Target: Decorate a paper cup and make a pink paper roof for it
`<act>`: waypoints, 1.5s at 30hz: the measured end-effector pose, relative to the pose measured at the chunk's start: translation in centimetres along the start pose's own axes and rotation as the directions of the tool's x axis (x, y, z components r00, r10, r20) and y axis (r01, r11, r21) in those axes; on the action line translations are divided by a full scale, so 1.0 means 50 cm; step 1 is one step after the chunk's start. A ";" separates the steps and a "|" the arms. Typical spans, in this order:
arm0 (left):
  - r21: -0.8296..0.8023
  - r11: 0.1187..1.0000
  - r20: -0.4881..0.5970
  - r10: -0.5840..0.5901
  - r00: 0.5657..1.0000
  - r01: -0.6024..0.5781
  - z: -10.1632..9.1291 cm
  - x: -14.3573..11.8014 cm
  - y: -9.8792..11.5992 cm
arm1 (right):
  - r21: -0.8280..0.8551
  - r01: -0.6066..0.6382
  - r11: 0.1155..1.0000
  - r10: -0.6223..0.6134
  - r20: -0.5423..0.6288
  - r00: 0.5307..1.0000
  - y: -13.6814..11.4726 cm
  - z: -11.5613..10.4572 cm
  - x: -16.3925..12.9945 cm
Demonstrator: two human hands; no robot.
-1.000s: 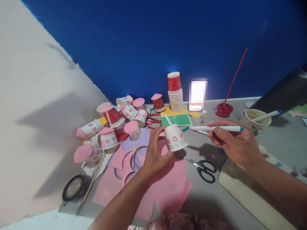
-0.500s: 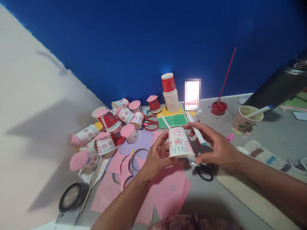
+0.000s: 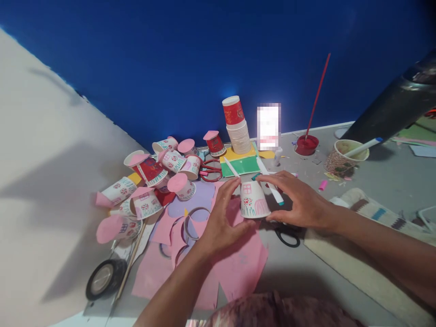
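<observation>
Bracketing an upturned paper cup [image 3: 254,200] from both sides, the hands steady it mouth-down on the pink paper [image 3: 238,263] spread over the worktop [image 3: 306,272], likely so its drawn window and flowers face the person. The left hand [image 3: 221,218] touches the cup's left wall with spread fingers. The right hand [image 3: 296,202] rests on the right wall and top while pinching a teal-tipped marker [image 3: 270,184] between its fingers. Black scissors [image 3: 288,236] lie just beside.
</observation>
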State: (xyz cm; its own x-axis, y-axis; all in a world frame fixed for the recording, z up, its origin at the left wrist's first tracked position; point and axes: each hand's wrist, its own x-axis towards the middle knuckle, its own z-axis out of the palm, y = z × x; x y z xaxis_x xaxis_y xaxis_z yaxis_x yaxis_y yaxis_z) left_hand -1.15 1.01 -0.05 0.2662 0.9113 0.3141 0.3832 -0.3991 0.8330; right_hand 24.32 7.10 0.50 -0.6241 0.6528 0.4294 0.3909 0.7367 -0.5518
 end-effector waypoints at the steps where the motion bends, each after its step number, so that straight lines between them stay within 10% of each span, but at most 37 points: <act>1: 0.014 1.000 0.002 0.005 1.000 -0.005 0.001 0.000 -0.001 | -0.001 0.009 1.000 -0.009 0.004 1.000 0.000 0.001 0.000; 11: -0.360 0.930 0.011 -0.078 0.997 0.077 -0.002 0.005 -0.004 | 0.190 -0.112 0.975 0.108 0.029 0.994 -0.005 -0.011 -0.002; 24: -0.047 0.997 0.042 -0.051 0.998 0.053 -0.009 0.001 -0.003 | 0.126 -0.013 0.992 0.012 0.010 1.000 0.008 -0.001 0.000; 36: -0.567 0.805 0.074 -0.159 0.985 0.173 0.002 0.013 -0.013 | 0.225 -0.145 0.964 0.147 0.005 0.989 0.025 0.004 -0.010; 45: -0.537 0.811 0.134 -0.188 0.973 0.231 0.013 0.011 -0.005 | 0.264 -0.074 0.962 0.079 -0.007 0.997 0.023 0.009 -0.013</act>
State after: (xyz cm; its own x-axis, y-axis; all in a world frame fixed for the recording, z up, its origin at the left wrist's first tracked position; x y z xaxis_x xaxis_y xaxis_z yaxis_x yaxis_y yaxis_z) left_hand -0.50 1.56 -0.36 0.3052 0.9482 0.0882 -0.1028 -0.0593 0.9929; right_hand 24.85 7.43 -0.75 -0.5867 0.7099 0.3897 0.2439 0.6137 -0.7509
